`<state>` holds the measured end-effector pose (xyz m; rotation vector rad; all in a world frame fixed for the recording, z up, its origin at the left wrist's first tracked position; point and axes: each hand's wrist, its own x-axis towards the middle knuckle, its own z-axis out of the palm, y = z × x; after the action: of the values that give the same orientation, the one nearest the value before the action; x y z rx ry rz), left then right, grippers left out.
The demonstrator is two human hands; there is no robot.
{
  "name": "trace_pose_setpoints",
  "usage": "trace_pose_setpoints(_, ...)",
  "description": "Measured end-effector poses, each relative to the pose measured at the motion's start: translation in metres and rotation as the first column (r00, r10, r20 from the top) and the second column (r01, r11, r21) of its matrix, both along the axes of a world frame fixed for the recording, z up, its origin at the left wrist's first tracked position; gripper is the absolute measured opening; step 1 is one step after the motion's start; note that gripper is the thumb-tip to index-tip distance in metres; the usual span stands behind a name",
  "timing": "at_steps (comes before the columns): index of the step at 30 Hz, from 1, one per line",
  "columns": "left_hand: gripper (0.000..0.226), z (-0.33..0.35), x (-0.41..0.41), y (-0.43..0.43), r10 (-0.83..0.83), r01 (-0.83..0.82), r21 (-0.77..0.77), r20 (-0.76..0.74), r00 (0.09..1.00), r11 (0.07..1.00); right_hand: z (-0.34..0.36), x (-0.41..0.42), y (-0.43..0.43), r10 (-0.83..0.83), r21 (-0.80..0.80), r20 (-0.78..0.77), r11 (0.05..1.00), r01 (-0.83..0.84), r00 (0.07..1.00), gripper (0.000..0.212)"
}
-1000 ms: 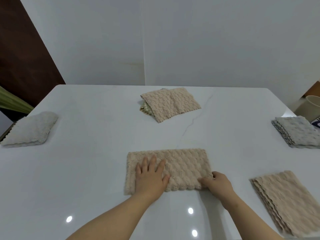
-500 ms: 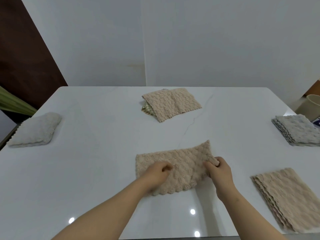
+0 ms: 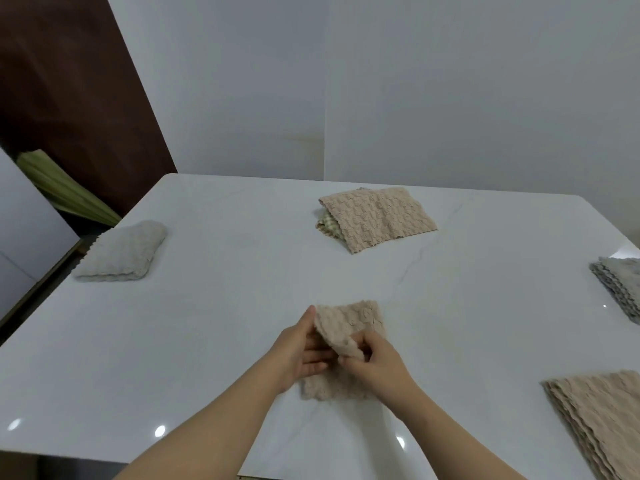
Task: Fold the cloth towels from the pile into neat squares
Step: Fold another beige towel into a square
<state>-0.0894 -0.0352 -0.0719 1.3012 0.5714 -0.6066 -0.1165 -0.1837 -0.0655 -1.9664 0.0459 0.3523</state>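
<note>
Beige towel (image 3: 349, 322) now doubled over and narrower, right hand (image 3: 372, 362) carrying its end leftward, left hand (image 3: 301, 351) shifted to gripping the fold

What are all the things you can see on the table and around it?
held towel: one, beige, near middle, half folded
beige stack: one, beige, near right
grey stack: one, grey, right edge
far towel: one, beige, far middle, folded, lying on checked towel
checked towel: one, green-yellow, under far towel
pale towel: one, off-white, left, folded
table: one, white
green thing: one, green, beyond table's left
left hand: holds held towel
right hand: pinches its flap
</note>
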Motion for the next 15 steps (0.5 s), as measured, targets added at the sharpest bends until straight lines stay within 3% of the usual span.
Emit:
trace_pose_setpoints(3, 0.02, -0.004, 0.0, 0.001, -0.04, 0.03, 0.167, 0.055, 0.998, 0.986, -0.004, -0.004, 0.0, 0.099, 0.002, -0.027, 0.995, -0.099, 0.995, 0.008)
trace_pose_setpoints(6, 0.009, -0.012, -0.001, 0.002, -0.122, 0.064, 0.374, 0.132, 0.984, 0.925, -0.002, -0.003, -0.003, 0.06, 0.044, -0.014, 0.997, -0.059, 0.998, 0.006)
trace_pose_setpoints(8, 0.014, -0.015, -0.002, 0.004, -0.178, 0.08, 0.469, 0.168, 0.97, 0.879, -0.004, 0.001, -0.008, -0.054, -0.038, 0.076, 0.998, 0.057, 0.996, 0.011)
trace_pose_setpoints(10, 0.011, -0.016, -0.003, 0.005, -0.246, 0.106, 0.556, 0.183, 0.952, 0.824, -0.007, 0.008, -0.015, -0.057, -0.205, 0.157, 0.975, 0.089, 0.986, 0.013)
trace_pose_setpoints(12, 0.022, -0.017, -0.005, 0.006, -0.334, 0.145, 0.678, 0.156, 0.93, 0.72, -0.013, 0.013, -0.02, 0.04, -0.376, 0.125, 0.926, 0.01, 0.991, 0.011)
trace_pose_setpoints(15, 0.057, -0.016, -0.007, 0.005, -0.451, 0.049, 0.9, 0.17, 0.876, 0.434, -0.02, 0.012, -0.023, 0.081, -0.509, 0.1, 0.86, -0.019, 0.992, 0.026)
